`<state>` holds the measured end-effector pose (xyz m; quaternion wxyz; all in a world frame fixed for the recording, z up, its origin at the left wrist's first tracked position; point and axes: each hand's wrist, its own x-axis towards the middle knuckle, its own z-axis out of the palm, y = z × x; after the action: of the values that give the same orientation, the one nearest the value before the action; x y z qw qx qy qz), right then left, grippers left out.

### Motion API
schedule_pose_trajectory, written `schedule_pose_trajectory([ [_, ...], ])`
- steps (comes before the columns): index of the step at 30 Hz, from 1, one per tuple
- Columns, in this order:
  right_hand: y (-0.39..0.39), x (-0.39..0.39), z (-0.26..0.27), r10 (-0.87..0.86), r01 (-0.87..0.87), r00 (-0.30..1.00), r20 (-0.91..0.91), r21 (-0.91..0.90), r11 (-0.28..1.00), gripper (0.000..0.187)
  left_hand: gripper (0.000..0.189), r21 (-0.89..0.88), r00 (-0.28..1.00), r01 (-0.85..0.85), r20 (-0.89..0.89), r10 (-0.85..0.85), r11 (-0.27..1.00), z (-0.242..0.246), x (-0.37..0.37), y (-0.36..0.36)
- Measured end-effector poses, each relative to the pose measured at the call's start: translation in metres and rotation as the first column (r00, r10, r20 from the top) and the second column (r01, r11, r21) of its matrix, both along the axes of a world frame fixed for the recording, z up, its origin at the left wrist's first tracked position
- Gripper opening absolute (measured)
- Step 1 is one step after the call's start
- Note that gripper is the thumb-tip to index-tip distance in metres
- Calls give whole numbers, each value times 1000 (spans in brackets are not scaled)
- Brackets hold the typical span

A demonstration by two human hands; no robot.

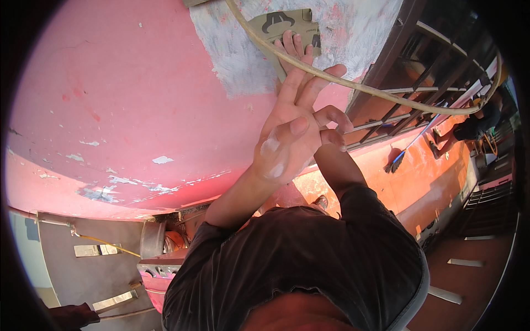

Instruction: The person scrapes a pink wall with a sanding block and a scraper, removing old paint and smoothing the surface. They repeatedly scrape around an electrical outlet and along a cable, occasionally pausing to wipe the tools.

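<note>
My left hand point(292, 132) is raised in front of me with the palm towards the camera. Pale powder marks its thumb and wrist; two fingers are stretched out, the others bent, and nothing is in it. Farther off, my right hand point(293, 49) lies flat on a brown printed sheet point(304, 31), perhaps sandpaper, and presses it to the wall. That part of the pink wall point(165, 103) carries a whitish, streaky patch point(232, 62). The left hand hides much of the right forearm and wrist. A beige hose or cable point(364, 87) arcs across the view before both hands.
Dark window bars point(414, 78) border the wall on the right. Over the orange tiled floor point(385, 194) lies a blue-handled broom point(399, 159), near another person's legs point(445, 145). At lower left stand a pink appliance point(159, 281) and a metal pot point(152, 240). Paint flakes low on the wall.
</note>
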<state>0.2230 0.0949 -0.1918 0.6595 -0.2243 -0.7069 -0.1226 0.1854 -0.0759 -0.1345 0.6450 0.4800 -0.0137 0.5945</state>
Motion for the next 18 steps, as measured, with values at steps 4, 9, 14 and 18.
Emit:
schedule_pose_trajectory([
  [4,-20,20,-57,-8,17,994,108,-82,997,50,96,-2,991,79,107,-78,997,0,10,0],
  [9,19,19,33,91,-86,993,-78,71,994,50,93,15,990,35,137,-37,999,-3,12,1],
  [14,1,11,-27,433,-511,846,-310,-242,825,45,95,-6,992,26,126,-25,1000,-1,14,3],
  [18,28,42,-124,76,-82,994,-83,-79,993,38,102,-31,998,-40,53,42,999,5,13,-6],
])
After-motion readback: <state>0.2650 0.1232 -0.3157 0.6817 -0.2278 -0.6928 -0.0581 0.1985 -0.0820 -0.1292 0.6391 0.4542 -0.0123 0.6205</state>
